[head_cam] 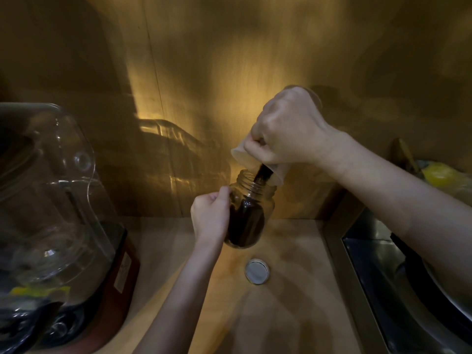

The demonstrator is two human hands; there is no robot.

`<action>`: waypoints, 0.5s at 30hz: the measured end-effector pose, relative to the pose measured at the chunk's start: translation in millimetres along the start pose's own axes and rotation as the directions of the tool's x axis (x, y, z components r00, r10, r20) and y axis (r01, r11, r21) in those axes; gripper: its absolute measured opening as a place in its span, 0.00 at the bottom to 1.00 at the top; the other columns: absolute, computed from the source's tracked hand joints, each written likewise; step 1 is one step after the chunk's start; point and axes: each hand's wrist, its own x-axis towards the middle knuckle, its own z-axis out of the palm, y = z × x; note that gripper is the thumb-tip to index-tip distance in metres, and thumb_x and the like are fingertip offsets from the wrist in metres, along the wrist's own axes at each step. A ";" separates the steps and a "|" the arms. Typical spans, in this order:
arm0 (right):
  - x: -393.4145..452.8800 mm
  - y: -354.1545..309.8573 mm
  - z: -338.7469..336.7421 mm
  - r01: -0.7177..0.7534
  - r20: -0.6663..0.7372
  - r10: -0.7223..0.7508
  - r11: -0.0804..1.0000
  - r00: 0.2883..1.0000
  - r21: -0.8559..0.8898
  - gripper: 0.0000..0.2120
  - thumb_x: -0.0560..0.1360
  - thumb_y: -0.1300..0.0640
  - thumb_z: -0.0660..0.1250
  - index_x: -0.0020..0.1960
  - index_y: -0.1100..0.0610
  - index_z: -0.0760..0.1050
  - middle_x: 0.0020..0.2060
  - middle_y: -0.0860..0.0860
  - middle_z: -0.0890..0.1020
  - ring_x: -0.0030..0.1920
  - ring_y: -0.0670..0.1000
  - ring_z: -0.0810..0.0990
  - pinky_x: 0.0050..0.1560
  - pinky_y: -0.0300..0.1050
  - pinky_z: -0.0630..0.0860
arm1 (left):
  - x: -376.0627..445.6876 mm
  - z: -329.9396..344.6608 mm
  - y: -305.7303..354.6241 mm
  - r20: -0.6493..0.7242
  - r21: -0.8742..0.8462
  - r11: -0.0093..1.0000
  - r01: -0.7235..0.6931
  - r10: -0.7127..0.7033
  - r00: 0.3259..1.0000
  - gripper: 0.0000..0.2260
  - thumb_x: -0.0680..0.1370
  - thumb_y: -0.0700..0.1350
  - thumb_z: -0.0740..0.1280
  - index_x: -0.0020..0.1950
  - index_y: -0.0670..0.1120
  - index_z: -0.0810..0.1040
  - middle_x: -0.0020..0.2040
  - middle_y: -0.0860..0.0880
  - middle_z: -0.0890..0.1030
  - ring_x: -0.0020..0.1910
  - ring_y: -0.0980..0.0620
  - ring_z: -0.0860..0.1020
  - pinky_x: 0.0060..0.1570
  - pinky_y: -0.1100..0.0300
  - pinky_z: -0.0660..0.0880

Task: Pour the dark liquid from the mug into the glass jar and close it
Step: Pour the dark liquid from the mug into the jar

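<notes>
My left hand [210,215] grips the side of a clear glass jar [249,215], held tilted just above the wooden counter and more than half full of dark liquid. My right hand [286,129] holds a pale mug [278,172] tipped steeply over the jar's open mouth. A dark stream [261,175] runs from the mug's rim into the jar. The jar's round lid [257,271] lies on the counter, just in front of the jar, white inside facing up.
A blender with a clear cover [53,200] on a red base [120,272] fills the left side. A metal sink [398,290] with dark cookware lies to the right, below my right forearm. A wooden wall [229,60] stands close behind the jar.
</notes>
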 end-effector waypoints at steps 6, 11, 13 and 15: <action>0.3 -0.9 1.3 0.045 -0.012 -0.045 0.999 0.999 0.006 0.18 0.67 0.59 0.62 0.18 0.58 0.72 0.13 0.51 0.70 0.15 0.53 0.69 0.21 0.38 0.68 | 0.3 -0.3 0.9 0.004 -0.003 1.000 0.008 -0.008 1.000 0.18 0.74 0.46 0.62 0.23 0.45 0.70 0.23 0.48 0.68 0.23 0.56 0.67 0.31 0.60 0.68; 2.8 -2.1 1.3 0.043 -0.010 -0.043 0.999 0.999 -0.014 0.17 0.65 0.59 0.62 0.18 0.58 0.71 0.13 0.52 0.68 0.15 0.53 0.67 0.22 0.38 0.63 | 0.1 0.4 1.6 0.003 -0.015 1.000 0.024 -0.024 1.000 0.19 0.74 0.46 0.63 0.22 0.47 0.69 0.24 0.47 0.68 0.26 0.52 0.66 0.33 0.57 0.67; 3.0 -2.0 2.1 0.050 0.002 -0.050 0.998 0.999 -0.026 0.17 0.65 0.59 0.62 0.18 0.59 0.71 0.13 0.52 0.69 0.16 0.53 0.68 0.22 0.38 0.64 | 0.6 0.6 1.6 0.003 -0.014 0.999 0.032 -0.032 0.999 0.19 0.74 0.47 0.63 0.22 0.47 0.68 0.24 0.47 0.67 0.26 0.52 0.66 0.34 0.56 0.67; 2.9 -1.9 2.9 0.056 0.007 -0.056 0.998 0.998 -0.030 0.17 0.65 0.59 0.63 0.18 0.59 0.71 0.14 0.52 0.69 0.16 0.53 0.68 0.22 0.38 0.64 | 1.3 0.3 1.8 0.004 -0.015 0.999 0.034 -0.034 0.999 0.18 0.73 0.47 0.63 0.23 0.46 0.69 0.26 0.46 0.68 0.28 0.50 0.67 0.35 0.55 0.68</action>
